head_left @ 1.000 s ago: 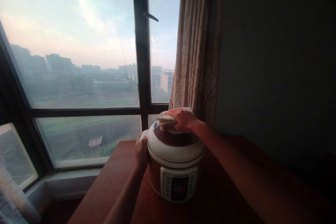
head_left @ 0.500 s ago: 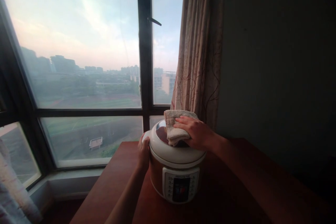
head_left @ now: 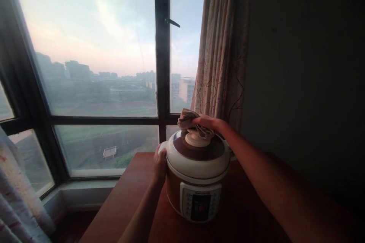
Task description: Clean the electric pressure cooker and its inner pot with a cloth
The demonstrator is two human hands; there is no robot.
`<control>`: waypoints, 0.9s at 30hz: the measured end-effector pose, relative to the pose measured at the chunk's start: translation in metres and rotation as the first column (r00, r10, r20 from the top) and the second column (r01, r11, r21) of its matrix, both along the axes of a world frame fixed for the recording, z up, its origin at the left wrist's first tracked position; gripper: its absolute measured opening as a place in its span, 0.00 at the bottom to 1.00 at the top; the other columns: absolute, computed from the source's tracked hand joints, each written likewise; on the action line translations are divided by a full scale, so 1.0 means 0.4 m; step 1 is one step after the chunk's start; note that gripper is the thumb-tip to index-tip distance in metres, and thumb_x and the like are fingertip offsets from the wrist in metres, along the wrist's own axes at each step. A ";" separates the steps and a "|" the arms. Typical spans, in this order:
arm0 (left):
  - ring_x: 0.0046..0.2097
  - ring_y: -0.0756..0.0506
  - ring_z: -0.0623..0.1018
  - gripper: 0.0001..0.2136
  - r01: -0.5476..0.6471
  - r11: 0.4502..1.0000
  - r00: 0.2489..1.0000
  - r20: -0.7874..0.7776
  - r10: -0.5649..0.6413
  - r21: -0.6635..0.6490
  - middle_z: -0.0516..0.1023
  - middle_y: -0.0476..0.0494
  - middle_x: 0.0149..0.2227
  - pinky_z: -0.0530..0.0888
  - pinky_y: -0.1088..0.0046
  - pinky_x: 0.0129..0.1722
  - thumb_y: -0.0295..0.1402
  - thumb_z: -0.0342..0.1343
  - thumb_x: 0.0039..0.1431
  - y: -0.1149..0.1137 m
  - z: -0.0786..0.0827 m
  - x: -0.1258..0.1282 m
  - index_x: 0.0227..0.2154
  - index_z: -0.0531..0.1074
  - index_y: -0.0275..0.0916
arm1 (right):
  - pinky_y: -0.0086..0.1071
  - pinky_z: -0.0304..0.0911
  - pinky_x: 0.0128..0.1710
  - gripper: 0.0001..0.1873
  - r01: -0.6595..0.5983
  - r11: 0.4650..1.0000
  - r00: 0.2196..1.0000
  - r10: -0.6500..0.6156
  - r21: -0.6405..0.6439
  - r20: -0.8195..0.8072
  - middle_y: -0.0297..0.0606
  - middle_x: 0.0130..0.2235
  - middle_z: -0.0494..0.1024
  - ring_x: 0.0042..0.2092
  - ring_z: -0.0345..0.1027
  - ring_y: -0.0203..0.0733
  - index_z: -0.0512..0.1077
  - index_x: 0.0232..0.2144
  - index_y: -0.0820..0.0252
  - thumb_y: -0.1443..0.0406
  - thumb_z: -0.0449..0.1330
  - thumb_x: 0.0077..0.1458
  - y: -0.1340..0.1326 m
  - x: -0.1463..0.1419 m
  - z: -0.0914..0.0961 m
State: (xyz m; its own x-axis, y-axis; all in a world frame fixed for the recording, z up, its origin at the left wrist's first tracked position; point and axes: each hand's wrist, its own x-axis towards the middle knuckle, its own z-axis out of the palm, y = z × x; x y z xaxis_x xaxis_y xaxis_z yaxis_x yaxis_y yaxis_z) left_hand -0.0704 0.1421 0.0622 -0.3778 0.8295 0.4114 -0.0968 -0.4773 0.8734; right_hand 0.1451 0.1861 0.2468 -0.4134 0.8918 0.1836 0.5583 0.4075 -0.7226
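An electric pressure cooker (head_left: 196, 176) with a white lid and a brown body stands upright on the table, its control panel (head_left: 200, 203) facing me. My left hand (head_left: 160, 161) grips the white side handle (head_left: 162, 147) at the cooker's left. Above the lid, my right hand (head_left: 205, 121) is closed on a bunched beige cloth (head_left: 186, 119). The cloth lies over the round lid knob (head_left: 197, 138), whose lower part shows beneath it. Most of my right fingers are hidden by the cloth and the hand itself.
The cooker rests on a reddish-brown wooden table (head_left: 122, 197). Behind it is a large window with a dark frame (head_left: 105, 120) and a handle (head_left: 173, 22). A patterned curtain (head_left: 219, 53) hangs at the right of the window, another curtain (head_left: 23, 193) at the lower left.
My right hand has lifted the cloth from the lid's flat top up and back onto the knob, and the cloth has bunched up. My left hand keeps its hold. The view has shifted slightly.
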 end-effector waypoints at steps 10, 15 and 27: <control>0.48 0.36 0.76 0.20 -0.073 0.997 0.997 -0.040 0.073 0.004 0.80 0.38 0.44 0.70 0.60 0.50 0.46 0.53 0.57 -0.006 0.010 0.004 0.41 0.76 0.35 | 0.27 0.56 0.21 0.12 0.090 0.993 0.967 -0.106 -0.077 -0.230 0.33 0.20 0.69 0.22 0.61 0.35 0.66 0.21 0.58 0.58 0.55 0.51 -0.049 0.095 -0.073; 0.48 0.37 0.76 0.19 -0.064 0.998 0.996 -0.062 0.065 0.018 0.80 0.39 0.44 0.70 0.61 0.51 0.45 0.52 0.58 0.001 0.005 0.001 0.42 0.76 0.35 | 0.28 0.58 0.27 0.10 0.162 0.986 0.966 -0.151 0.039 -0.208 0.32 0.22 0.71 0.28 0.65 0.39 0.72 0.22 0.60 0.59 0.59 0.48 -0.106 0.143 -0.092; 0.46 0.38 0.75 0.17 -0.027 0.997 0.996 -0.080 0.033 0.071 0.79 0.41 0.42 0.70 0.63 0.49 0.43 0.52 0.59 -0.006 0.015 0.004 0.40 0.76 0.36 | 0.40 0.62 0.60 0.21 -0.164 0.942 0.981 0.124 0.292 0.150 0.39 0.57 0.76 0.59 0.68 0.49 0.75 0.53 0.53 0.64 0.61 0.57 -0.291 0.290 -0.142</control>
